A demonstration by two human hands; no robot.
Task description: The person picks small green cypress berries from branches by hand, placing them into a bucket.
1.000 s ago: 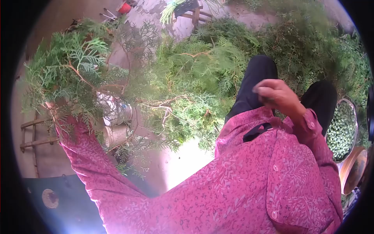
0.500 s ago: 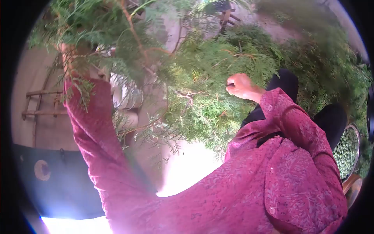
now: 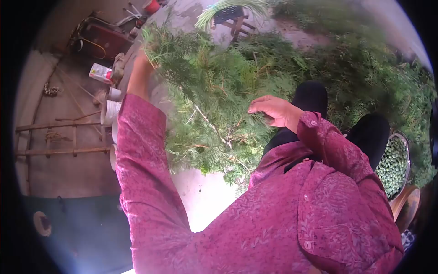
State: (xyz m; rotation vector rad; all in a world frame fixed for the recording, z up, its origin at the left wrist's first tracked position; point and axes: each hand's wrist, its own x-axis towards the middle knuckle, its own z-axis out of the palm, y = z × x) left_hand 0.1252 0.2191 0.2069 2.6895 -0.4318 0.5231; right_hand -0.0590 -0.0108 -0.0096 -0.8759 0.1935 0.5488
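In the upper left my left hand (image 3: pixel 145 57) reaches out, partly hidden behind green sprays and closed around the leafy end of a conifer branch (image 3: pixel 175 48). That branch has flat, scaly foliage and overlaps a heap of similar cut branches (image 3: pixel 246 68) before me. Close beside my knee, my right hand (image 3: pixel 276 111) hovers low over the foliage, its fingers stretched out and thumb apart, with green tips showing beneath the palm. A bare pale stem (image 3: pixel 207 119) runs through the greenery between my hands.
More greenery (image 3: pixel 360 64) lies at the upper right. A bowl of small green pieces (image 3: pixel 393 166) stands by my leg. A small stool (image 3: pixel 235 23) bears thin green stalks at the top. A wooden ladder (image 3: pixel 68 150), a white container (image 3: pixel 110 112) and a printed packet (image 3: pixel 100 73) are at left.
My left hand has moved right and slightly up, bringing the branch from close to the camera onto the heap. My right hand has gone from a fist to outstretched fingers, slightly lower.
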